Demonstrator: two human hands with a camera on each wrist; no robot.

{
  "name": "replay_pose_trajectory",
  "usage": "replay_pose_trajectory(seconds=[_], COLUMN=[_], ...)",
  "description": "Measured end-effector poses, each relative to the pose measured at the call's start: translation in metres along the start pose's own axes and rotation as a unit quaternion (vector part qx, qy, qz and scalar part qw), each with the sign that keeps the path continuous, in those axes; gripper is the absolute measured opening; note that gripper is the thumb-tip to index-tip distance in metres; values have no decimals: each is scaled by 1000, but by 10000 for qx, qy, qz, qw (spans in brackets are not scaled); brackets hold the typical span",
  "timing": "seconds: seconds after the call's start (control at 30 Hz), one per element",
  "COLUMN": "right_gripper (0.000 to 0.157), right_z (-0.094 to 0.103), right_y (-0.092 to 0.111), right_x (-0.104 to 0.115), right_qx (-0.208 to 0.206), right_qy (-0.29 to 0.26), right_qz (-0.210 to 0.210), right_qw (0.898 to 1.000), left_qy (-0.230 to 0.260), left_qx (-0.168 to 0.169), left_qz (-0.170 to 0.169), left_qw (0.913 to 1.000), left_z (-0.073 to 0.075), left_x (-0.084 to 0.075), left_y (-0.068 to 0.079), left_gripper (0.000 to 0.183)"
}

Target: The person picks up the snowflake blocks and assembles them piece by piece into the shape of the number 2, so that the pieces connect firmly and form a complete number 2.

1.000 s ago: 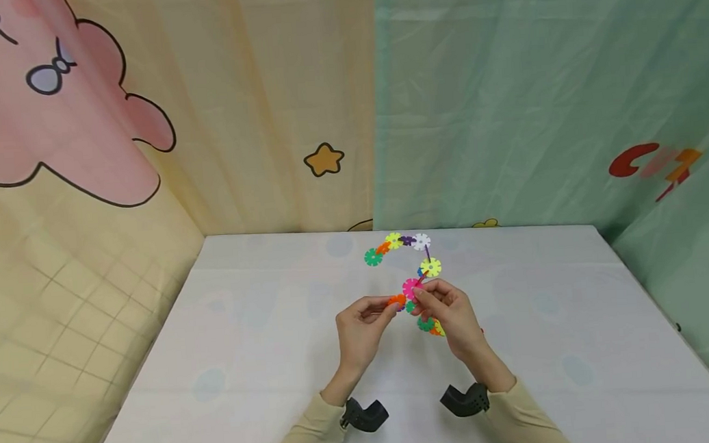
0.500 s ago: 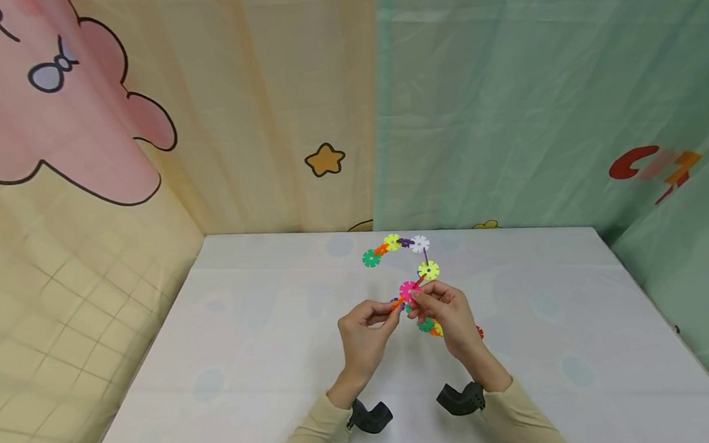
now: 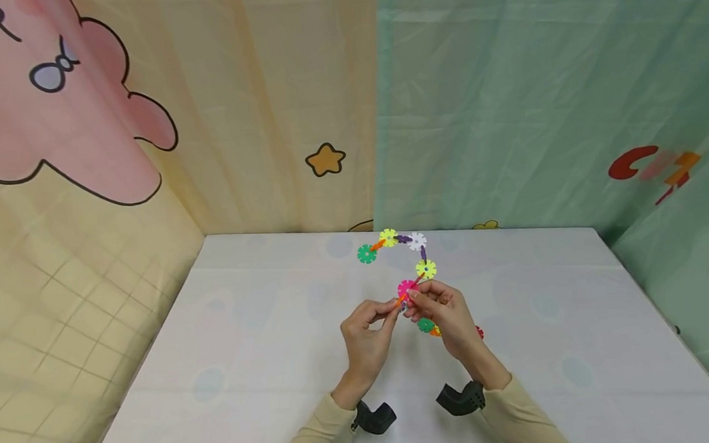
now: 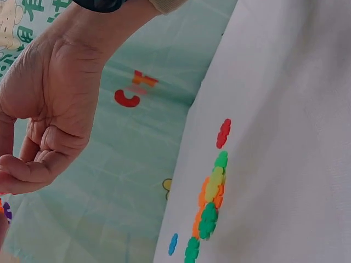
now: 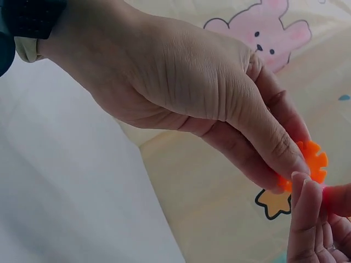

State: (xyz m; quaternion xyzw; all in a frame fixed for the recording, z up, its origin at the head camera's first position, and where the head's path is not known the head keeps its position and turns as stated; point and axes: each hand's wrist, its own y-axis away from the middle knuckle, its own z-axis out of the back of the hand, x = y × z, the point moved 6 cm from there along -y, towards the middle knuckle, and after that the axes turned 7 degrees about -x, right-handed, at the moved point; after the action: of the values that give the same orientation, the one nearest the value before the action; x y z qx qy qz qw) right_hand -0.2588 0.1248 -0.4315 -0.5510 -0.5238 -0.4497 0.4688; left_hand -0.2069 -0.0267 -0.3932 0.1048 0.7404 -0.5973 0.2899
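Observation:
My left hand [image 3: 364, 337] pinches an orange snowflake disc [image 5: 316, 159] between thumb and fingers. Opposite it, my right hand [image 3: 452, 314] grips a pink snowflake disc [image 3: 405, 287], and the orange disc's edge meets the pink one in the head view. From the pink disc a curved chain of linked discs runs up and round to the left, with a yellow disc [image 3: 426, 268], a white disc [image 3: 417, 241] and a green end disc [image 3: 366, 253]. At the left edge of the left wrist view, a purple disc [image 4: 7, 212] shows beside the fingers.
Several more discs rest on the white table [image 3: 259, 365] below my right hand, among them a red disc [image 4: 224, 133], a dark green disc [image 4: 208, 220] and a blue disc [image 4: 173, 244]. Printed curtains [image 3: 273, 117] stand behind and beside the table.
The orange disc has turned from face-on to edge-on and come against the pink disc. Both hands have drawn slightly closer, and the chain has shifted a little left.

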Motion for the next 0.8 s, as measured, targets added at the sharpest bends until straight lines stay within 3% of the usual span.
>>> replay_pose_trajectory(seconds=[0.17, 0.3, 0.5, 0.67, 0.8], right_gripper=[12, 17, 28, 30, 31], right_z=[3, 1, -6, -5, 2], right_y=[-1, 0, 2, 0, -4], right_x=[-12, -19, -21, -24, -29], right_qx=[-141, -12, 256, 219, 77], right_qy=[-18, 17, -107, -284, -399], right_qz=[-267, -292, -248, -400, -529], right_qw=[9995, 9996, 9993, 9986, 9978], left_qy=[169, 106, 29, 63, -116], left_qx=[106, 144, 39, 85, 289], left_qz=[160, 311, 263, 260, 914], left_qw=[9997, 9994, 9996, 9996, 9953], left_z=[1, 3, 4, 3, 2], left_x=[10, 16, 21, 40, 68], left_y=[2, 5, 9, 19, 28], left_gripper=[21, 20, 21, 20, 17])
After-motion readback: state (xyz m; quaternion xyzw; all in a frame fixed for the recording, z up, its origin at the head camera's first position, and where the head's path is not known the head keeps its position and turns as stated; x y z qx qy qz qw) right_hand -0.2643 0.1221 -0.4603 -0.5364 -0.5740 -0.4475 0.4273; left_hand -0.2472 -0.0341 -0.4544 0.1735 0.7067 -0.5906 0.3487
